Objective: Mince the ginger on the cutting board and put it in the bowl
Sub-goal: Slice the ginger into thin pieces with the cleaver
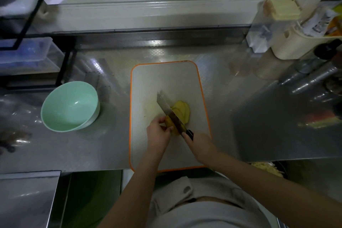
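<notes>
The right hand [200, 146] grips the knife [171, 113] by its handle. The left hand's [158, 131] curled fingers pinch the ginger [169, 122] chunk on the cutting board [166, 77], just beside the blade's left face. The blade runs diagonally away from them, with slices [182, 111] beyond it. The bowl [70, 105] stands well left, nearer the left hand.

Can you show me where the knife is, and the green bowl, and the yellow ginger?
knife [169, 111]: head view, on the middle of the shiny blade.
green bowl [74, 104]: head view, on its bare inside.
ginger [183, 110]: head view, on the cut slices right of the blade.
</notes>
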Motion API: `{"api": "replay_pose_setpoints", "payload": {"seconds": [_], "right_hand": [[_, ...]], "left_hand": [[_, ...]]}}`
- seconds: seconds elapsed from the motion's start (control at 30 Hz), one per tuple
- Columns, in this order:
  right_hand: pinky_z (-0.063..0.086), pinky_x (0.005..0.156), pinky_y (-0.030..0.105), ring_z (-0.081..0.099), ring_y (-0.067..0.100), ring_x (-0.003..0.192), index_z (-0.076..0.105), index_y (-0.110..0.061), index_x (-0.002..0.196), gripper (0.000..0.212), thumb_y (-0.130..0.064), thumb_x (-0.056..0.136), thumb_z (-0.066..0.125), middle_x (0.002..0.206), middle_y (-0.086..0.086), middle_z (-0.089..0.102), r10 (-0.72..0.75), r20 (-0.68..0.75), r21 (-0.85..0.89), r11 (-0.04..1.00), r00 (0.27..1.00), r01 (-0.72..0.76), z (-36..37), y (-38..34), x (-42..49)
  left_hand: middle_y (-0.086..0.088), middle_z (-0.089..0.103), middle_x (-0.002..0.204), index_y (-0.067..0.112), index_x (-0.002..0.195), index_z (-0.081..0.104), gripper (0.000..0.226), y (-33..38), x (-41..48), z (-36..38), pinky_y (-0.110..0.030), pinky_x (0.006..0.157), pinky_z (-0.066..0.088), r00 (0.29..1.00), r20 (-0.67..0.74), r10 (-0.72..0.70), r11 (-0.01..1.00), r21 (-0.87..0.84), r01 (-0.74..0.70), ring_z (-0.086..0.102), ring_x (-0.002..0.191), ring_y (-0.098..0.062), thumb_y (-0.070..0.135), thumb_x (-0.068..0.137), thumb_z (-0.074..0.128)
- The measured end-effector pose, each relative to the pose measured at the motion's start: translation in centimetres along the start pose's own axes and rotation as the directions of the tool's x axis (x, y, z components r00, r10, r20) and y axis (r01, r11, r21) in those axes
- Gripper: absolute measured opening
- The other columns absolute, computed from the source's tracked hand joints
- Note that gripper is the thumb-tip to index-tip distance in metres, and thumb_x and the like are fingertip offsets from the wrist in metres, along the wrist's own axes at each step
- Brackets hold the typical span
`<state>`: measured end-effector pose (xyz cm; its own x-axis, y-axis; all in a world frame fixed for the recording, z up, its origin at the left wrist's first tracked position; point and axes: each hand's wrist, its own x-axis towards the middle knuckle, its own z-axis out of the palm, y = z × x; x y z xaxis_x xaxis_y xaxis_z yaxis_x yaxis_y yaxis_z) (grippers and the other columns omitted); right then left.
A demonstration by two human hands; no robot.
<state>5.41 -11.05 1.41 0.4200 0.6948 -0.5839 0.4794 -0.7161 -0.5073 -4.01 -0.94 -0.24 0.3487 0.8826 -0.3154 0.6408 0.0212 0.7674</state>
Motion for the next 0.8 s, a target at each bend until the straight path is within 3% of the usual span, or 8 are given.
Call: {"api": "replay_pose_setpoints", "payload": {"seconds": [0.2,0.33,0.47,0.57,0.7,0.8], "right_hand": [[0.029,0.046,0.027,0.051,0.022,0.068,0.042,-0.014,0.068,0.04,-0.039,0.099,0.037,0.061,-0.002,0.044,0.016,-0.007,0.027,1.0,1.0,-0.015,0.6,-1.0,0.6],[0.03,0.05,0.029,0.054,0.027,0.074,0.041,-0.014,0.063,0.044,-0.041,0.098,0.039,0.064,0.002,0.05,0.019,-0.026,0.053,0.998,0.999,-0.018,0.9,-1.0,0.6],[0.034,0.064,0.027,0.059,0.029,0.086,0.056,-0.003,0.093,0.039,-0.035,0.101,0.035,0.092,0.018,0.062,-0.057,0.021,0.072,0.996,0.998,0.055,1.0,0.6,0.0],[0.033,0.062,0.028,0.055,0.026,0.078,0.049,-0.011,0.082,0.034,-0.034,0.101,0.033,0.082,0.012,0.058,-0.063,0.03,0.035,0.997,0.998,0.062,1.4,1.7,-0.5],[0.036,0.062,0.031,0.06,0.031,0.087,0.054,-0.004,0.104,0.038,-0.034,0.102,0.031,0.099,0.018,0.062,-0.049,0.036,-0.028,0.998,0.998,0.05,2.0,2.0,0.0],[0.037,0.055,0.031,0.054,0.025,0.075,0.054,-0.007,0.097,0.035,-0.036,0.101,0.034,0.086,0.014,0.059,-0.034,0.041,-0.022,0.999,0.999,0.035,1.5,2.3,0.4]], "left_hand": [[-0.008,0.067,0.098,0.004,0.104,0.064,0.03,0.3,-0.7,0.0,-0.002,0.058,0.035,1.0,-0.012,0.027,0.999,-0.021,-0.027,0.056,0.074,-0.013,-0.001,0.075,0.068],[-0.006,0.067,0.095,0.005,0.101,0.064,0.028,0.3,-1.0,-0.1,0.001,0.055,0.034,0.999,-0.016,0.046,0.999,-0.019,-0.047,0.055,0.073,-0.012,0.0,0.075,0.069],[-0.007,0.066,0.095,0.004,0.103,0.063,0.029,0.2,-1.0,-0.2,-0.007,0.061,0.032,0.998,-0.022,0.051,0.999,-0.008,-0.051,0.055,0.076,-0.013,0.001,0.074,0.07],[0.0,0.059,0.088,0.004,0.102,0.062,0.028,0.3,-1.0,-0.2,-0.006,0.062,0.032,0.998,-0.027,0.059,0.998,-0.012,-0.059,0.053,0.077,-0.013,0.001,0.075,0.07],[0.005,0.055,0.088,0.007,0.102,0.061,0.029,0.1,-1.0,0.0,-0.005,0.061,0.033,0.997,-0.024,0.071,0.997,-0.012,-0.072,0.056,0.079,-0.013,0.002,0.075,0.071],[0.004,0.056,0.089,0.008,0.101,0.06,0.029,0.0,-1.0,0.3,0.0,0.055,0.036,0.994,-0.028,0.101,0.995,-0.022,-0.102,0.055,0.075,-0.012,0.001,0.075,0.071]]}}
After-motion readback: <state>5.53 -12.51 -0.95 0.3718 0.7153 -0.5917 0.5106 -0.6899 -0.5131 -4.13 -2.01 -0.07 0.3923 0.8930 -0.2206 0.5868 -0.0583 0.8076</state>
